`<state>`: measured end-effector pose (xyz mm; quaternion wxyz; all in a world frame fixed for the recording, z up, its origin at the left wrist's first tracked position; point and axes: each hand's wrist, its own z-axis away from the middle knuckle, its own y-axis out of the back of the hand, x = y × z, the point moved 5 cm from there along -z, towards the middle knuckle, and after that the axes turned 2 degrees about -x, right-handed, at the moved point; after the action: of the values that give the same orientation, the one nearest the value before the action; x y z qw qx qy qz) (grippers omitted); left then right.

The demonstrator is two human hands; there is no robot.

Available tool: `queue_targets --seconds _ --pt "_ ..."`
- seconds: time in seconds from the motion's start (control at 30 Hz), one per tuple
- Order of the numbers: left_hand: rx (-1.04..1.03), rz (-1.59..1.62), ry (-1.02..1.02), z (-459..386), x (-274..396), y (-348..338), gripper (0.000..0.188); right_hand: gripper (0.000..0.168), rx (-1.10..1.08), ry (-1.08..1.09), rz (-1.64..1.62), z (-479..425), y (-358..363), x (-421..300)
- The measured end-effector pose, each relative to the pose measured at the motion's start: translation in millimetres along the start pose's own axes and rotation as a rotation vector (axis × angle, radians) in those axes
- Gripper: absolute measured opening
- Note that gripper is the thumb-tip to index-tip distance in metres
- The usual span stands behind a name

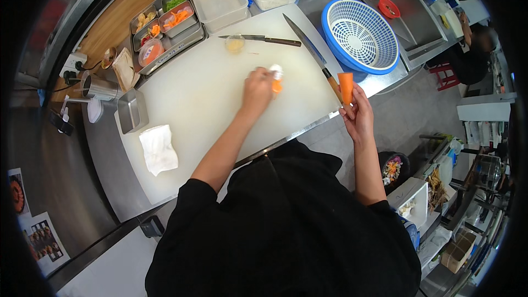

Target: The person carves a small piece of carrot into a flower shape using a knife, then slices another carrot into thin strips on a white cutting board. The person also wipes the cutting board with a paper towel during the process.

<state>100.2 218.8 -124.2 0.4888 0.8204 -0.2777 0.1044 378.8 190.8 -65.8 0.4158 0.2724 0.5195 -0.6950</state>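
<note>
My left hand (pixel 258 88), blurred, is over the white cutting board (pixel 202 103) with its fingers curled. At its fingertips are a small white piece (pixel 276 70) and an orange piece (pixel 276 86), both too blurred to name surely. Off the board's right front edge, my right hand (pixel 358 113) holds a peeled carrot piece (pixel 345 86) upright, its wide flat end on top. A long knife with a wooden handle (pixel 305 43) lies along the board's right side. A smaller dark-handled knife (pixel 282 41) lies across the far part, beside a small clear cup (pixel 234 44) with pale yellow contents.
A white colander in a blue basin (pixel 360 36) stands right, near a sink (pixel 402 0). Metal trays of cut vegetables (pixel 178 49) and a clear plastic container (pixel 218 2) line the back. A folded white cloth (pixel 159 150) and metal pan (pixel 133 111) lie left. A seated person (pixel 474 57) is far right.
</note>
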Motion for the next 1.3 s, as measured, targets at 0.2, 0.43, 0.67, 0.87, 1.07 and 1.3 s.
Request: queue_targets --seconds 0.2,0.43,0.67,0.87,1.07,1.3 --pt "-0.141 0.032 -0.07 -18 36 19 0.022 0.033 -0.103 -0.02 0.033 -7 -29 6" --pt "-0.048 -0.244 0.157 -45 -49 28 0.024 0.034 -0.135 -0.069 0.085 -10 -33 11" --pt "-0.268 0.073 -0.081 -12 6 -7 0.02 0.036 -0.159 -0.066 0.121 -19 -49 7" --pt "-0.112 0.348 0.199 -2 30 41 0.016 0.034 -0.198 -0.082 0.094 -22 -58 12" --pt "-0.253 0.042 0.488 37 -19 71 0.021 0.032 -0.118 -0.124 0.073 -19 -39 24" --pt "-0.201 0.135 0.068 -5 31 6 0.027 0.036 -0.192 -0.13 0.125 -24 -52 25"
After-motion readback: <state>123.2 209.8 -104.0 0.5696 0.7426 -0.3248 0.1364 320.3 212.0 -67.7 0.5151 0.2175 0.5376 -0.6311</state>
